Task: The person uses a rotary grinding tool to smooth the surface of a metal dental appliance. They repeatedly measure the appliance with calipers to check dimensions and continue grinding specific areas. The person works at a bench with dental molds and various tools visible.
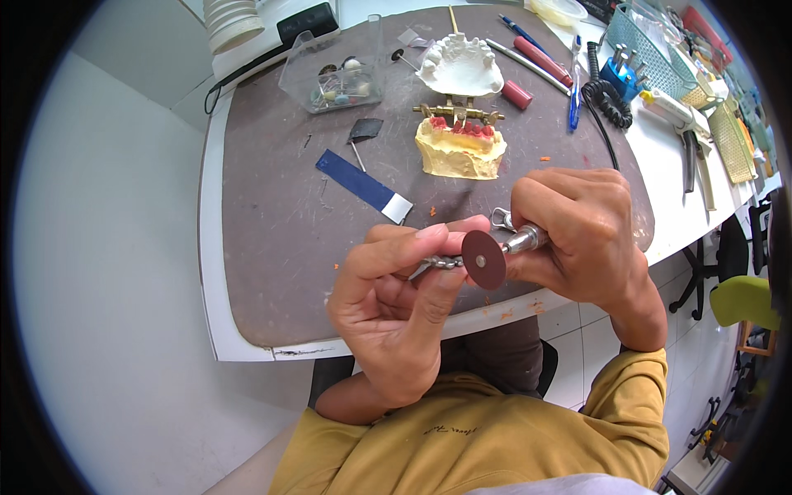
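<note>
My left hand point(392, 309) pinches a small silvery metal dental casting point(444, 262) between thumb and fingers. In my right hand point(577, 235) is a metal rotary handpiece point(525, 239), gripped like a pen. A reddish-brown sanding disc point(483, 260) is mounted on its tip, right beside the casting; I cannot tell whether they touch. Beyond the hands stands a yellow plaster dental model point(462, 153) with red tooth parts. A brass articulator point(458, 114) joins it to a white plaster model point(462, 66) lying behind.
A clear plastic box point(342, 87) holds small polishing tips. A blue strip point(355, 177) with a white end lies on the brown mat point(272, 247). Pens and a red marker point(542, 59) lie at the back right. A coiled black cord point(606, 103) runs near a blue bur holder point(624, 76).
</note>
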Demonstrator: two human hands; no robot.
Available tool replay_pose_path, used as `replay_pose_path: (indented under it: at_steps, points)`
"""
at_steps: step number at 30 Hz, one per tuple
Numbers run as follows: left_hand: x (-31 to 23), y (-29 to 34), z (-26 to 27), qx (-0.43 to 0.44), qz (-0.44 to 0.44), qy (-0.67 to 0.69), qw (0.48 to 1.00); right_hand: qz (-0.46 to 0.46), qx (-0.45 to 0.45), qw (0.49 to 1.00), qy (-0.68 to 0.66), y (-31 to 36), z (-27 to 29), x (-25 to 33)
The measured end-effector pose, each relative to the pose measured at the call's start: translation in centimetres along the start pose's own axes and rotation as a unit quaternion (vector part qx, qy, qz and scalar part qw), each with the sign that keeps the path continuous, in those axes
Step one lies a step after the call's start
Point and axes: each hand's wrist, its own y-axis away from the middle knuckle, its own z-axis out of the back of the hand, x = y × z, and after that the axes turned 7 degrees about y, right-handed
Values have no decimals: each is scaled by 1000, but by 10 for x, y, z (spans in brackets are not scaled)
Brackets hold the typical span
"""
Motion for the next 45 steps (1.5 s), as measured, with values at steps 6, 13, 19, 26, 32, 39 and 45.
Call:
replay_pose_path:
  at_steps: [6, 13, 19, 26, 32, 39, 45]
  points:
    - [0, 0, 0, -5, -3, 3, 1000, 19, 8, 1000, 18, -4, 3, 1]
    - [0, 1, 0, -8, 1, 3, 1000, 22, 7, 1000, 18, -4, 3, 1]
    - [0, 1, 0, -7, 3, 7, 1000, 5, 3, 1000, 2, 0, 1, -1]
    - [-2, -1, -3, -20, 22, 14, 999, 4, 1, 1000, 23, -3, 4, 1]
    - [-2, -1, -3, -14, 15, 26, 999, -3, -2, 1000, 3, -1, 0, 1]
    - [-2, 0, -1, -4, 19, 20, 1000, 11, 6, 1000, 11, -3, 3, 1]
    - [-1, 0, 0, 2, 8, 9, 1000, 3, 11, 1000, 10, -2, 2, 2]
